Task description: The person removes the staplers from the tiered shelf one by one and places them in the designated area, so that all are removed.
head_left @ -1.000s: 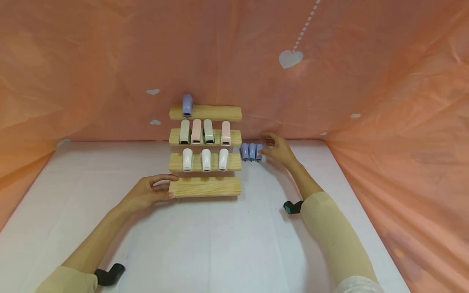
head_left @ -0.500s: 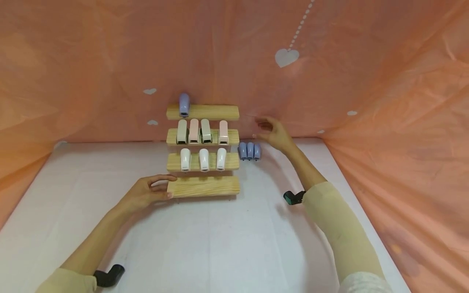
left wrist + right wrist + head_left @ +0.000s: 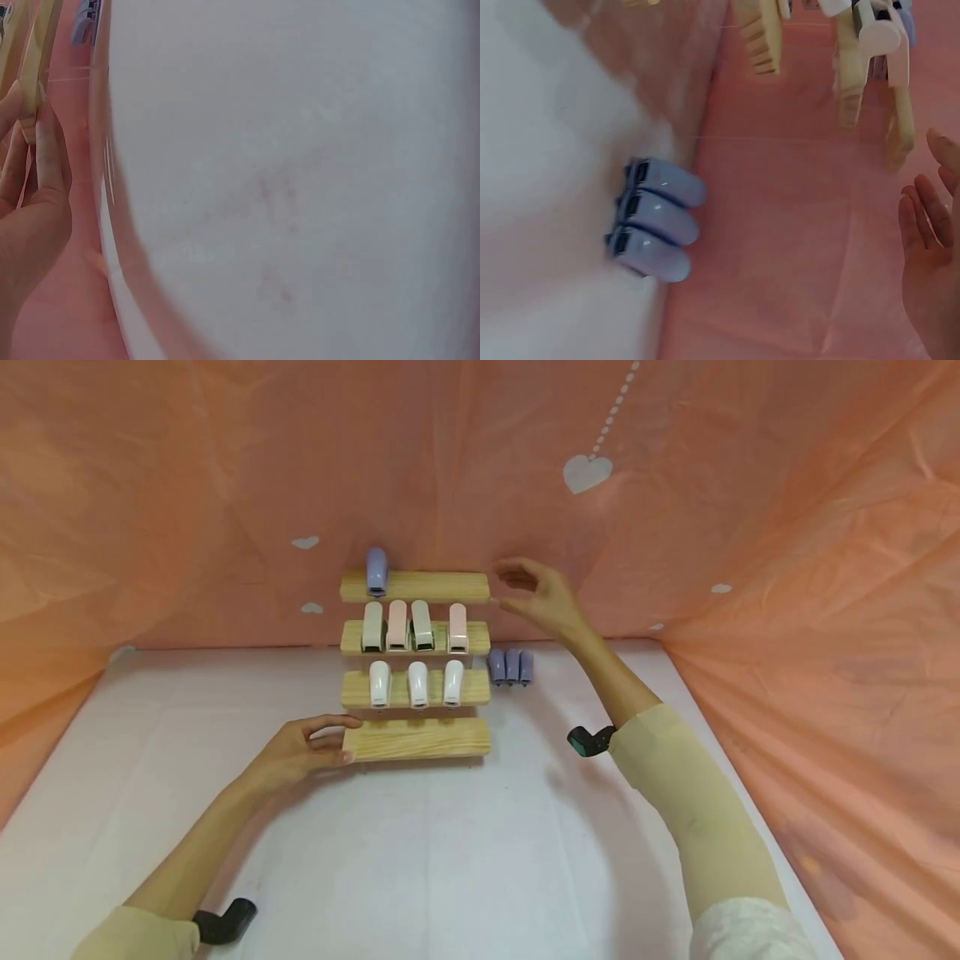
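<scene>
My left hand (image 3: 292, 756) pinches the left end of the lowest wooden board (image 3: 420, 740) between thumb and fingers; the left wrist view shows the same grip on the board (image 3: 34, 71). My right hand (image 3: 543, 602) is raised beside the right end of the top board (image 3: 442, 586), fingers apart and holding nothing. One purple stapler-like piece (image 3: 377, 571) sits on the top board's left part. Green and pink pieces (image 3: 457, 627) stand on the second board, three white ones (image 3: 417, 685) on the third. In the right wrist view, my right hand (image 3: 934, 247) is just below the boards' ends.
Three purple pieces (image 3: 512, 667) stand side by side on the white table (image 3: 450, 860), right of the boards. An orange-pink curtain (image 3: 247, 468) with white hearts hangs behind and at the sides. A black wrist device (image 3: 590, 741) juts from the right sleeve.
My right hand has moved up and to the left, away from the three purple pieces to the top board's right end. My left hand has kept its hold on the lowest board.
</scene>
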Available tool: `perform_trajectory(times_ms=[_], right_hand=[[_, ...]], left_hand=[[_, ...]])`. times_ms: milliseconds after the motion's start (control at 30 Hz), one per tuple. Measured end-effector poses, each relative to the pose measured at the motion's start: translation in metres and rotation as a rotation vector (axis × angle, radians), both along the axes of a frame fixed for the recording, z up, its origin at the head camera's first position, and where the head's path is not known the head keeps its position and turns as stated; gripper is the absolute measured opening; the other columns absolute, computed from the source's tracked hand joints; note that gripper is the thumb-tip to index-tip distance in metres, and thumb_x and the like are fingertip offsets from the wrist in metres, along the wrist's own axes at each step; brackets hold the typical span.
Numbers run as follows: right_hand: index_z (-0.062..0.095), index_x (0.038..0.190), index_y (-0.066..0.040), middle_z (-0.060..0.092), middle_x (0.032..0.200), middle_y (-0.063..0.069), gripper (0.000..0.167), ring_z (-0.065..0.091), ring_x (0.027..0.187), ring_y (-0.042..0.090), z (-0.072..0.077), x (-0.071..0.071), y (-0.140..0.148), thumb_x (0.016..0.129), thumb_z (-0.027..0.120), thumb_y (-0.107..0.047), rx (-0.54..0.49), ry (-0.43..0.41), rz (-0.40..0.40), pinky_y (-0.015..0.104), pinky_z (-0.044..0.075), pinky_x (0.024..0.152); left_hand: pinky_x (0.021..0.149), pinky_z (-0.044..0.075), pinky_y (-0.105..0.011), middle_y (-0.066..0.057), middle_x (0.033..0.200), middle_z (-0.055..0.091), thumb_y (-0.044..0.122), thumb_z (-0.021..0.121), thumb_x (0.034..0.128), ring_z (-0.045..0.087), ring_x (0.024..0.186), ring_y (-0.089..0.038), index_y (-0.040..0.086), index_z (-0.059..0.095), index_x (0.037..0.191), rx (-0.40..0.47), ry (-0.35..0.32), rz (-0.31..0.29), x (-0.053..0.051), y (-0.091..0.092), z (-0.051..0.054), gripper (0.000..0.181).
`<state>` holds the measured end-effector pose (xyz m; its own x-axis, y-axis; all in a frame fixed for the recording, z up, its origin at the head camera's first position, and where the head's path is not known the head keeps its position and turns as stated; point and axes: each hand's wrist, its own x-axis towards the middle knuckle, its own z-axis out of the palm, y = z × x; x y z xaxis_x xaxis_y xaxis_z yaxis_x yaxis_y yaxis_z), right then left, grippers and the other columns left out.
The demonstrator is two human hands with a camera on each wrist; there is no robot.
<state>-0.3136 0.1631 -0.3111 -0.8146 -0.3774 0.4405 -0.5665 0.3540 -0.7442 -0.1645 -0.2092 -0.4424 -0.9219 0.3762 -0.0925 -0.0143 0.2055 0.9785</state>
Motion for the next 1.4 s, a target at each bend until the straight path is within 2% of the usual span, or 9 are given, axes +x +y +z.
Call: perform_trajectory(times_ms=[133,300,400,500,733,1100,1400], right_hand=[[0.063,0.123,0.006,0.065,0.122,0.019,0.045,0.061,0.114,0.028,0.013,-0.002,-0.015,0.082,0.078,-0.001,0.006,0.013,0.054,0.031,0.047,0.102],[0.058,0.127,0.012,0.061,0.127,0.027,0.047,0.059,0.117,0.037,0.031,0.013,-0.037,0.084,0.076,0.002,0.006,-0.037,0.108,0.042,0.046,0.104],[0.057,0.129,0.012,0.06,0.128,0.028,0.049,0.058,0.117,0.038,0.03,0.009,-0.044,0.084,0.076,0.003,-0.013,-0.053,0.135,0.044,0.045,0.104],[0.058,0.13,0.007,0.061,0.128,0.022,0.051,0.059,0.117,0.032,0.023,-0.002,-0.051,0.083,0.078,0.0,-0.015,-0.057,0.14,0.037,0.046,0.103],[0.059,0.132,0.001,0.065,0.125,0.014,0.056,0.06,0.115,0.022,0.028,-0.005,-0.074,0.082,0.082,-0.011,0.057,-0.04,0.143,0.028,0.047,0.101],[0.053,0.14,-0.002,0.059,0.137,0.011,0.062,0.058,0.122,0.019,0.03,-0.009,-0.105,0.086,0.08,-0.016,0.178,-0.037,0.183,0.02,0.045,0.1],[0.05,0.143,-0.004,0.059,0.138,0.009,0.067,0.057,0.123,0.016,0.026,-0.011,-0.118,0.085,0.08,-0.017,0.164,-0.103,0.187,0.018,0.044,0.1]], left_hand=[[0.086,0.055,-0.024,-0.027,0.141,0.051,0.009,0.078,0.0857,0.063,0.106,-0.004,-0.006,0.054,0.135,-0.007,0.001,0.007,0.0,0.001,0.0,0.057],[0.086,0.055,-0.024,-0.029,0.133,0.057,0.011,0.078,0.0862,0.064,0.105,-0.005,-0.005,0.053,0.137,-0.016,-0.024,0.014,0.002,0.0,0.001,0.058],[0.086,0.055,-0.025,-0.029,0.131,0.058,0.011,0.078,0.0862,0.065,0.106,-0.006,-0.005,0.053,0.137,-0.015,-0.03,0.009,0.002,-0.001,0.003,0.058],[0.086,0.055,-0.025,-0.028,0.131,0.059,0.011,0.078,0.0861,0.065,0.106,-0.007,-0.003,0.054,0.137,-0.018,-0.033,0.008,0.002,-0.002,0.005,0.058],[0.087,0.055,-0.025,-0.031,0.127,0.06,0.009,0.077,0.0865,0.065,0.105,-0.008,-0.006,0.052,0.137,0.003,-0.034,0.019,0.006,-0.003,0.006,0.058],[0.087,0.055,-0.025,-0.028,0.142,0.05,0.009,0.078,0.0858,0.063,0.11,-0.008,-0.006,0.054,0.135,0.011,-0.023,0.033,0.008,-0.003,0.002,0.057],[0.087,0.055,-0.025,-0.026,0.144,0.049,0.009,0.077,0.0867,0.062,0.112,-0.01,-0.005,0.054,0.136,0.002,-0.003,0.008,0.005,-0.001,0.001,0.056]])
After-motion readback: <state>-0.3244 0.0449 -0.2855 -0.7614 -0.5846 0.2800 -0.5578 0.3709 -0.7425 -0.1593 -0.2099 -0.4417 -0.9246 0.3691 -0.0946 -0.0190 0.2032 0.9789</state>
